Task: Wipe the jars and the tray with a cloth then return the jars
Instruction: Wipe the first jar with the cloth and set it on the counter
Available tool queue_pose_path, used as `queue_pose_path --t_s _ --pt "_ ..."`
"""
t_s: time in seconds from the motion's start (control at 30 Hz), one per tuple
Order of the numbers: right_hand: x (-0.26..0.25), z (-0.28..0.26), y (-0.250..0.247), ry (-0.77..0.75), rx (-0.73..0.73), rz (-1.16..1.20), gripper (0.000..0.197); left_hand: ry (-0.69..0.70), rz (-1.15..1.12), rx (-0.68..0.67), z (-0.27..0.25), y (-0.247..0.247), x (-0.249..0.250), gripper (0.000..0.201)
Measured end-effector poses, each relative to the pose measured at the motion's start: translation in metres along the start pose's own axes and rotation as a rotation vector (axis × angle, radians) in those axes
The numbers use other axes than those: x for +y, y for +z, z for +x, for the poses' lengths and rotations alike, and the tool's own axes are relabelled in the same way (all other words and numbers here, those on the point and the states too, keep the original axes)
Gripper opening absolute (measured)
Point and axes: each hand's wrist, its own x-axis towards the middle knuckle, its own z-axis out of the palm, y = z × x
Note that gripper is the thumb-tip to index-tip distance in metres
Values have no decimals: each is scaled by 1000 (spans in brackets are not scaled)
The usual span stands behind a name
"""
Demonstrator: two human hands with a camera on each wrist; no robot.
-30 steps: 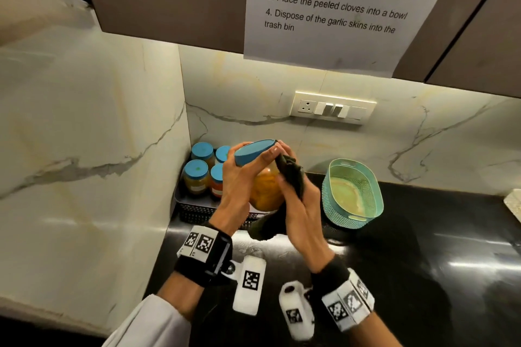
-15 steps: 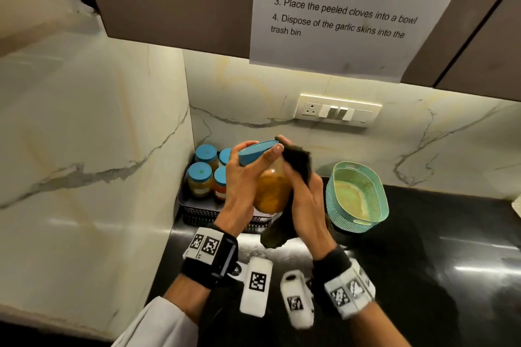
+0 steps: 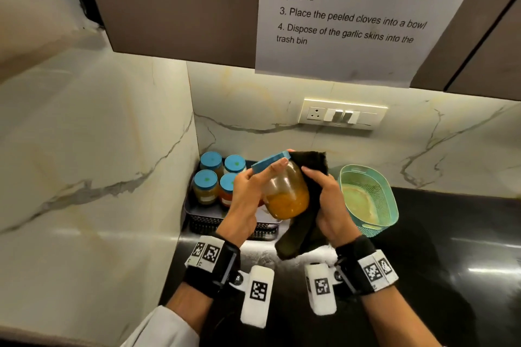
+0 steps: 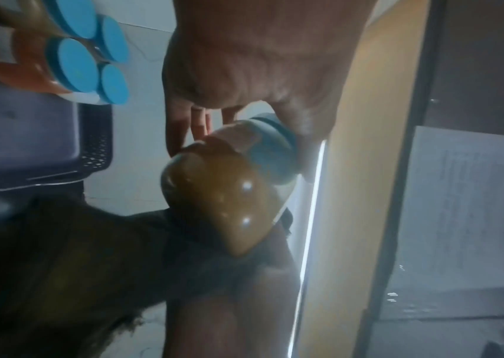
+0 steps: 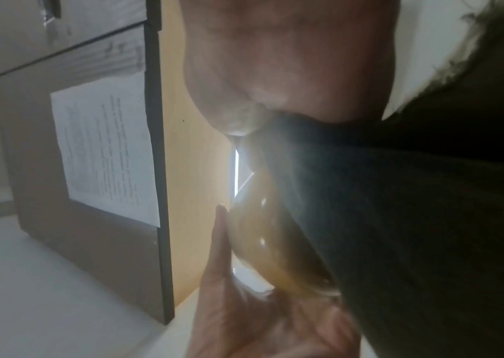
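My left hand (image 3: 248,203) has its fingers (image 3: 275,167) curled on the blue lid (image 3: 270,162) of the tilted jar of orange paste (image 3: 287,197), at frame center. My right hand (image 3: 328,205) grips the black cloth (image 3: 307,214), wrapped against the jar's right side. Left of it, four blue-lidded jars (image 3: 217,177) stand in the dark mesh tray (image 3: 203,222). To the right sits a teal basket (image 3: 369,200) on the black counter (image 3: 451,234).
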Motion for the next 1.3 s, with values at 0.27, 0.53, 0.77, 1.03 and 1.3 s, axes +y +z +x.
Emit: queue_pose_path --t_s 0.27,0.53,0.77,1.03,1.3 --pt "29 -32 23 -400 -13 -141 31 57 -84 -74 -3 -2 17 42" --pt "12 -27 26 -299 40 -157 26 192 -25 -28 -9 6 14 87" --pt "12 -21 27 -334 -32 -234 37 210 -50 18 -16 7 11 90" --pt "26 -34 25 -435 -63 -313 43 154 -131 59 -15 3 9 83" --pt "38 -46 26 -817 -106 -678 45 60 -238 26 -13 3 12 92"
